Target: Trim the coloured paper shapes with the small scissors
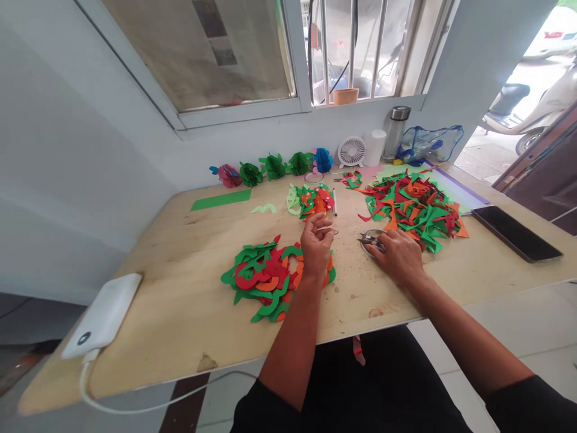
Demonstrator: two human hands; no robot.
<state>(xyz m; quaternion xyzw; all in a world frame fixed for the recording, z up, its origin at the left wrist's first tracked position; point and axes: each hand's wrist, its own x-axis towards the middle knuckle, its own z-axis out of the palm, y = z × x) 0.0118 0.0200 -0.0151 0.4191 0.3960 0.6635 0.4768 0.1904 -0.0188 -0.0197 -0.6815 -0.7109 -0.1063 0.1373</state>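
My left hand [317, 243] is raised over the right edge of a pile of cut green, red and orange paper shapes [265, 279]. Its thumb and a finger are pinched together; anything between them is too small to name. At the centre right, my right hand [396, 254] has its fingers on a small pair of snips [373, 240], whose blades point left over a small round dish [368, 233]. Behind my right hand lies a large heap of paper scraps [419, 204]. A smaller pile of cut shapes [311, 199] and a pen [335, 202] lie beyond my left hand.
Paper flowers [274, 166], a small fan [352, 151], a white cylinder [375, 148] and a glass bottle [395, 133] line the wall. A black phone [517, 233] lies right. A white device [103, 316] with a cable sits left, a green strip [220, 200] further back.
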